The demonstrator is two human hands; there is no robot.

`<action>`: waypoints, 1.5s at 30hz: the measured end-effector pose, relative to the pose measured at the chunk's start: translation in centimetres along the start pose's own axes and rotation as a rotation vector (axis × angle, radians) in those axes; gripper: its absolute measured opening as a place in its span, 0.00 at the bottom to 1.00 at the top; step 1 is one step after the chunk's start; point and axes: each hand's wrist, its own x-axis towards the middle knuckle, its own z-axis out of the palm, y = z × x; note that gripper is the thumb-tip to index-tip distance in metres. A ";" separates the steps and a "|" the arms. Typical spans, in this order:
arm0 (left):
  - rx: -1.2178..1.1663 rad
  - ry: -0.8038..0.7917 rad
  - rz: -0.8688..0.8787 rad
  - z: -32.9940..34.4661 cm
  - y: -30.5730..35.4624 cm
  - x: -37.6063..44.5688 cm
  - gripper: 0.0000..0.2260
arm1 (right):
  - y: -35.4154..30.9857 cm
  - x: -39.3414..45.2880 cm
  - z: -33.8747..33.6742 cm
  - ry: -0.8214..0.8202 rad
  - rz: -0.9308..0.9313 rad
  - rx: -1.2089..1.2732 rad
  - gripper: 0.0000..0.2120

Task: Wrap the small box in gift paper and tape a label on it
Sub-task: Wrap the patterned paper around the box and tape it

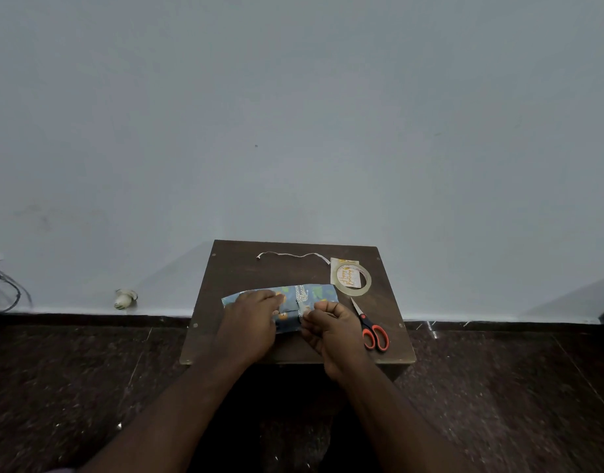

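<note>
Box (pixel 293 303): wrapped in blue patterned gift paper, mid-counter (pixel 232 268), toward the near edge. Left hand (pixel 251 322): fingers flat, pressing the paper's left part. Right hand (pixel 331 331): fingers curled, pinching a strip of tape (pixel 305 310) at the seam. Tape roll (pixel 351 278): far right corner, lying on the label (pixel 343 264). Scissors (pixel 370 327): right edge, just beside the right hand. Paper strip (pixel 293 256): far edge.

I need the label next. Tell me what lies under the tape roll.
A Happy Birthday label lies under the clear tape roll, its lettering showing through the ring's hole; the roll's band covers the label's edges there.
</note>
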 end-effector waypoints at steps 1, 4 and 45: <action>0.049 -0.008 0.017 0.1 -0.3 0.3 0.23 | 0.1 -0.1 -0.4 0.004 0.004 -0.001 0.07; 0.142 -0.073 0.055 0.2 -0.7 0.8 0.21 | 0.6 -0.3 -1.3 0.016 0.004 0.010 0.08; 0.295 -0.135 0.032 -1.2 0.0 0.7 0.25 | 0.1 1.4 0.6 -0.027 0.202 -0.036 0.12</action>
